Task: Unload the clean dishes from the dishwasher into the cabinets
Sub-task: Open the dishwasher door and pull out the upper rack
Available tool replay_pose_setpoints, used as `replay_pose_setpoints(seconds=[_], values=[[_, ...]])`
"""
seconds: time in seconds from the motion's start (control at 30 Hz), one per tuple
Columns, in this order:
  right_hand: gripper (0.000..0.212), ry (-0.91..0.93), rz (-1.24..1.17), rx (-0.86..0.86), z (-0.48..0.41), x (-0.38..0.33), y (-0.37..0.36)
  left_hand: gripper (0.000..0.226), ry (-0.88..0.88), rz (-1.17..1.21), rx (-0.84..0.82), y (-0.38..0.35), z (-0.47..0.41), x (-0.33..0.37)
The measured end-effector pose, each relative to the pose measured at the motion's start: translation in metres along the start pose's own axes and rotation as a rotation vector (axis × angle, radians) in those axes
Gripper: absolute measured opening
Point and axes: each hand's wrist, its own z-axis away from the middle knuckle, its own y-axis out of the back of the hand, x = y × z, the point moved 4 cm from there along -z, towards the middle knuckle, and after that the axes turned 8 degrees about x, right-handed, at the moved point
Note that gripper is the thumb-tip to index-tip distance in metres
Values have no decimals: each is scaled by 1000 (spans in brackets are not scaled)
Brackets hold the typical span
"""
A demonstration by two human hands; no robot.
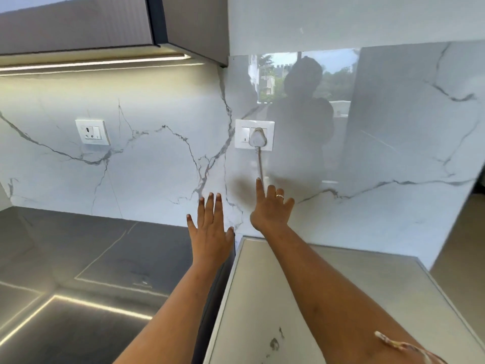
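— Where are my hands?
— Both mid-frame before the marble wall (157,166), fingers spread wide, holding nothing: your left hand (211,229) left of the white appliance top (257,298), your right hand (271,208) above it.
— And the cabinet (78,27)?
— Upper left of the frame.

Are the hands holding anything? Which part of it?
Nothing is held. The left hand and the right hand both stretch toward the wall with straight, spread fingers.
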Motion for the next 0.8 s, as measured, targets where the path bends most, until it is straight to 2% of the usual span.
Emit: replay_pose_setpoints(seconds=[0.27,0.37,0.47,0.53,0.67,0.73,0.8], values=[[82,-205,-18,-145,151,27,-21,84,-14,173,-310,-1,147,-34],[80,-289,-7,-189,212,39,-26,83,17,253,-381,5,206,-51],[76,-342,2,-162,273,51,-27,82,-13,310,-437,14,264,-55],[73,-414,-12,-160,312,64,-25,80,-83,341,-485,19,300,-47],[67,-627,-42,-113,383,97,-18,71,-331,329,-541,29,349,-18],[63,-722,-34,-8,415,115,-11,63,-481,296,-549,37,364,-7],[55,-814,-82,206,446,131,0,62,-610,262,-524,42,373,-4]])
